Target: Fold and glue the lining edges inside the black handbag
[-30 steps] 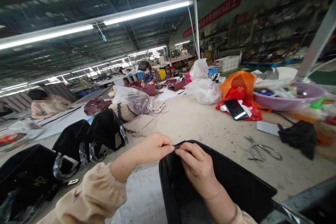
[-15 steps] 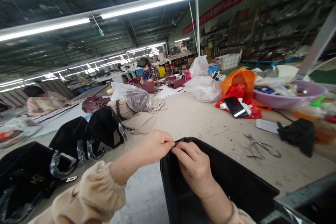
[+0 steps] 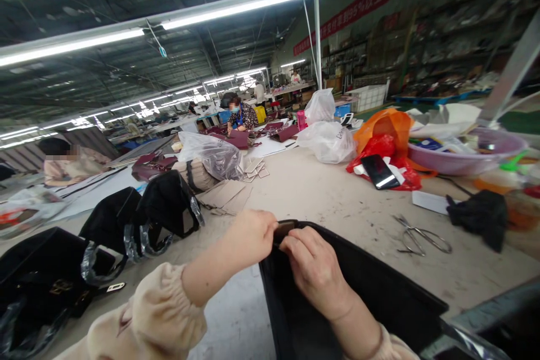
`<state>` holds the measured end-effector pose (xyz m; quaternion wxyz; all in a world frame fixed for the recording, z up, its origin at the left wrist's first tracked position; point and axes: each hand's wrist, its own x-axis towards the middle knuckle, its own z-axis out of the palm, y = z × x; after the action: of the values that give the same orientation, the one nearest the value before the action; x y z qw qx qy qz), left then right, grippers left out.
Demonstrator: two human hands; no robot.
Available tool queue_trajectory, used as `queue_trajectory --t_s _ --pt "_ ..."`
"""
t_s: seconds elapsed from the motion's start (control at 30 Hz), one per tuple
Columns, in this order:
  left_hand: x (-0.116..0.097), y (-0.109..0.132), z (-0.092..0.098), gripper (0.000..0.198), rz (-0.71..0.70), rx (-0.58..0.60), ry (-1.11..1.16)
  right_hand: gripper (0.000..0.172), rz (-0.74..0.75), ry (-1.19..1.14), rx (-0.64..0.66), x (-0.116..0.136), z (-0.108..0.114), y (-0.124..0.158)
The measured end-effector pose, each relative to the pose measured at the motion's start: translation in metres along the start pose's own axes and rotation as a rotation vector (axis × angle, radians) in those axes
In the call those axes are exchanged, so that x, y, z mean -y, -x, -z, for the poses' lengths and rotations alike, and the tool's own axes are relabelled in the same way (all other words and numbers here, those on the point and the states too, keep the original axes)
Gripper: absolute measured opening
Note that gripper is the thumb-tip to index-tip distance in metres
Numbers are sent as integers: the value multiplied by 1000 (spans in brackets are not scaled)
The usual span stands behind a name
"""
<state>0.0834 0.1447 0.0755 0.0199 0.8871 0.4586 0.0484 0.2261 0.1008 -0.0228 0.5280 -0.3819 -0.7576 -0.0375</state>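
A black bag (image 3: 379, 287) stands open at the near edge of the worktable (image 3: 320, 191). My left hand (image 3: 248, 236) and my right hand (image 3: 314, 270) meet at the bag's top rim, fingers pinched on a small brown tab (image 3: 283, 229) at that rim. Both wrists come from cream sleeves. The inside of the bag is dark and mostly hidden by my right forearm.
Black handbags with plastic-wrapped handles (image 3: 143, 219) lie to the left. Scissors (image 3: 422, 235), a black cloth (image 3: 478, 215), a phone on red plastic (image 3: 377, 171), a pink basin (image 3: 459, 157) and plastic bags (image 3: 327, 140) sit on the right. Other people work at far tables.
My hands have stayed at the bag's rim. The fingers have shifted slightly, and the brown tab now shows more between them. The view barely moved.
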Motion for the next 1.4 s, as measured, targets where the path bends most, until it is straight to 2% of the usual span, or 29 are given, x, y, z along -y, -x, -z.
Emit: queue_trajectory --t_s 0.13,0.23,0.33,0.4,0.53,0.63,0.73,0.8,0.9,1.07,1.17,1.3,1.4 --pt "8 4 -1 28 -18 -9 38 22 18 -18 52 0 4 2" --pt "8 4 -3 30 -10 11 141 20 -8 -10 51 -3 6 1" --pt "7 4 -5 27 10 7 287 28 -38 -28 38 -6 7 1" --pt "7 5 -7 23 16 -29 404 30 -77 -24 24 -7 7 1" --pt "7 15 -7 18 50 -140 559 20 -154 9 -38 -8 9 -1" --pt "2 24 -5 8 26 -196 502 19 -189 16 -36 -8 10 -4" --pt "-5 28 -5 9 27 -206 331 17 -215 6 21 -6 10 -6" --pt "-9 27 -5 15 31 -184 233 16 -220 1 55 -3 10 -7" --pt "-12 22 -7 7 1 -117 120 15 -221 -10 123 0 13 -10" --pt "-11 17 -9 16 -42 -64 143 16 -219 -45 251 3 22 -14" --pt "-10 17 -9 17 -29 -45 202 19 -228 -82 222 2 27 -15" --pt "-10 17 -11 23 1 -80 260 36 -242 12 109 -1 31 -13" --pt "-10 19 -14 25 60 -124 291 29 -232 115 56 -3 30 -11"
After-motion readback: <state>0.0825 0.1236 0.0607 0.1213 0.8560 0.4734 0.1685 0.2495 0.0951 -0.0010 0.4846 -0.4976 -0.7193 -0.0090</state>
